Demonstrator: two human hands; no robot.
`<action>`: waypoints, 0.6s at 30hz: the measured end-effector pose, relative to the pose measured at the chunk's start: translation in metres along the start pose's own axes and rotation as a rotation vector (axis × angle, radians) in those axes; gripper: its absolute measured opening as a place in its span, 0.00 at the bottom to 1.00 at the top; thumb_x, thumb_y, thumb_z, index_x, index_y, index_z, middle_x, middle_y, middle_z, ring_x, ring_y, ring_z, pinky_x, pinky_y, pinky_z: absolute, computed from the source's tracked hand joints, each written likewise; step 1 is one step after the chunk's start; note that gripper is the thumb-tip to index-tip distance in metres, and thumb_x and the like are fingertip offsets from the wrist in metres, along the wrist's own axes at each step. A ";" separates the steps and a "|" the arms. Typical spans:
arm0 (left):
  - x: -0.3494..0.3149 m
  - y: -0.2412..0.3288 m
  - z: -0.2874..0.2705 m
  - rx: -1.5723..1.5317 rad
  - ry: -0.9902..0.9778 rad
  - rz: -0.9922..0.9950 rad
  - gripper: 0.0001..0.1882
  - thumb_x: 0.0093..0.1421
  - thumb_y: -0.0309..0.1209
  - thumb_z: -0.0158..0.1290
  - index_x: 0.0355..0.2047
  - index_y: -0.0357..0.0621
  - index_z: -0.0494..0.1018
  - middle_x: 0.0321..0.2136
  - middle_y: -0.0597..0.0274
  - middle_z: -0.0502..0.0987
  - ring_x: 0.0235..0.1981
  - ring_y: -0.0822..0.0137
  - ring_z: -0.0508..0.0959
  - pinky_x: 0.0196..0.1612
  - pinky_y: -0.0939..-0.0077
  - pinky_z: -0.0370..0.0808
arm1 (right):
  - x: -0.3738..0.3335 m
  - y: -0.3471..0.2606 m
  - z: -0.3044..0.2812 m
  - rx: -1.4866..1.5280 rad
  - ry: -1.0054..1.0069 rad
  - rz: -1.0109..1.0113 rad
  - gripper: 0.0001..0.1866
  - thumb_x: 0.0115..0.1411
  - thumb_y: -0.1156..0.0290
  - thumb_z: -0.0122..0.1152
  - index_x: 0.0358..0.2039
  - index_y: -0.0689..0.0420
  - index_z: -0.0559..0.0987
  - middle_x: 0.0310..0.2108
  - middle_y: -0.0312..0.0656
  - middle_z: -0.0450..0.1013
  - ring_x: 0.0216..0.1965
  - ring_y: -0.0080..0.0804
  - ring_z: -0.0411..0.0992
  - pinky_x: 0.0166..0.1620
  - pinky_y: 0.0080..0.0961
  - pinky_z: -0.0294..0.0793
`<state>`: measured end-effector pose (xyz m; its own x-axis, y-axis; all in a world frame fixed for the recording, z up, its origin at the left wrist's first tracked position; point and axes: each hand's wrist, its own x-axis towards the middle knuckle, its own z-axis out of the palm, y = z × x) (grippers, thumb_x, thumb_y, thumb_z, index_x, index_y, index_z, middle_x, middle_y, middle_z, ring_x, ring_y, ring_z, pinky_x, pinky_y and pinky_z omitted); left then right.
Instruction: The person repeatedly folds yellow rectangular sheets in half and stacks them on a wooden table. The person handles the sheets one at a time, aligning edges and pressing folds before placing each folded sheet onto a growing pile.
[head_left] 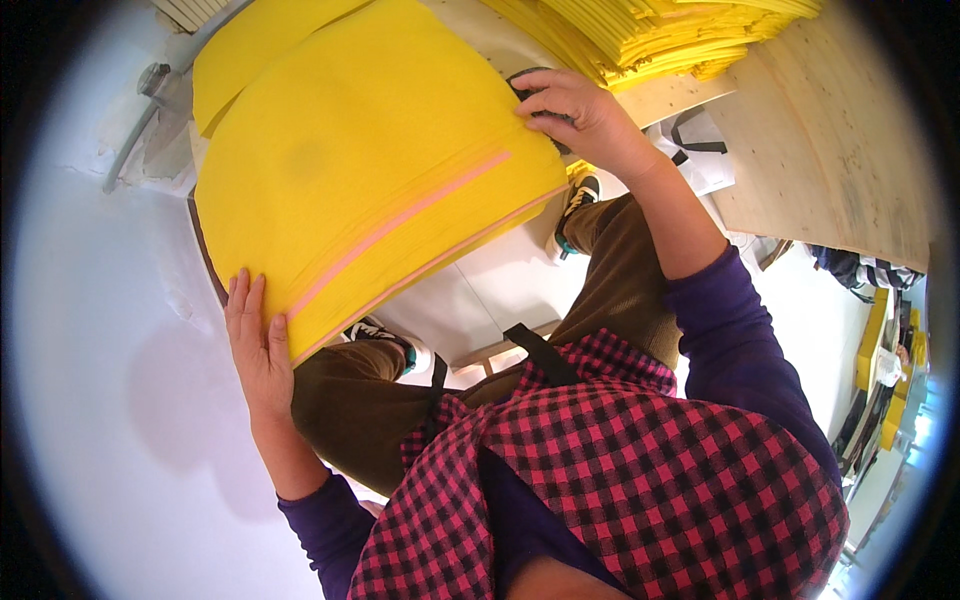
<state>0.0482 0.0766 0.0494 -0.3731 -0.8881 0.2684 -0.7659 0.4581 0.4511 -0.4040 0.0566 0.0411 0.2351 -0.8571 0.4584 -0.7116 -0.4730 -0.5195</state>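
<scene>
A large yellow sheet of cloth-like material (350, 130) lies spread in front of me, with a pink stripe running along its near edge. My left hand (256, 345) rests flat at the sheet's near left corner, thumb apart from the outstretched fingers. At the right edge my right hand (585, 115) curls its fingers over a dark, rounded object (522, 88). Most of that object is hidden by the fingers, so its kind cannot be made out.
A thick pile of folded yellow sheets (660, 35) sits on a wooden board (820, 150) at the far right. Below it is a white bag (703, 150) with black straps. A white wall (120, 400) stands close on my left. My legs and shoes are beneath the near edge.
</scene>
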 end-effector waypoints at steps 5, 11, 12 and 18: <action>0.000 0.001 -0.001 0.017 0.002 0.009 0.21 0.67 0.34 0.44 0.57 0.36 0.66 0.62 0.47 0.61 0.65 0.50 0.57 0.66 0.61 0.52 | 0.002 -0.003 0.001 -0.084 0.022 -0.071 0.07 0.53 0.78 0.63 0.35 0.58 0.79 0.44 0.41 0.75 0.46 0.40 0.72 0.48 0.30 0.72; 0.001 0.000 -0.001 0.020 -0.002 0.008 0.21 0.66 0.34 0.44 0.56 0.36 0.66 0.62 0.48 0.62 0.65 0.50 0.57 0.66 0.60 0.51 | 0.006 -0.008 0.001 -0.100 0.061 -0.120 0.05 0.56 0.74 0.60 0.33 0.59 0.76 0.43 0.42 0.75 0.43 0.46 0.71 0.46 0.35 0.72; 0.001 0.000 -0.001 0.021 0.000 0.014 0.21 0.66 0.34 0.44 0.56 0.36 0.67 0.62 0.49 0.62 0.65 0.50 0.57 0.66 0.60 0.51 | 0.006 -0.009 0.000 -0.108 0.067 -0.128 0.05 0.56 0.74 0.60 0.32 0.59 0.76 0.42 0.42 0.75 0.43 0.46 0.71 0.46 0.34 0.71; -0.001 -0.001 -0.002 0.025 0.005 0.016 0.21 0.66 0.34 0.44 0.56 0.36 0.67 0.62 0.49 0.62 0.65 0.50 0.57 0.67 0.60 0.50 | 0.000 -0.015 -0.002 -0.088 0.071 -0.098 0.05 0.55 0.75 0.60 0.32 0.60 0.75 0.40 0.42 0.74 0.44 0.45 0.71 0.47 0.34 0.71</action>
<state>0.0505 0.0764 0.0500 -0.3827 -0.8806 0.2795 -0.7729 0.4709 0.4252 -0.3946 0.0642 0.0501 0.2610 -0.7897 0.5552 -0.7438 -0.5311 -0.4059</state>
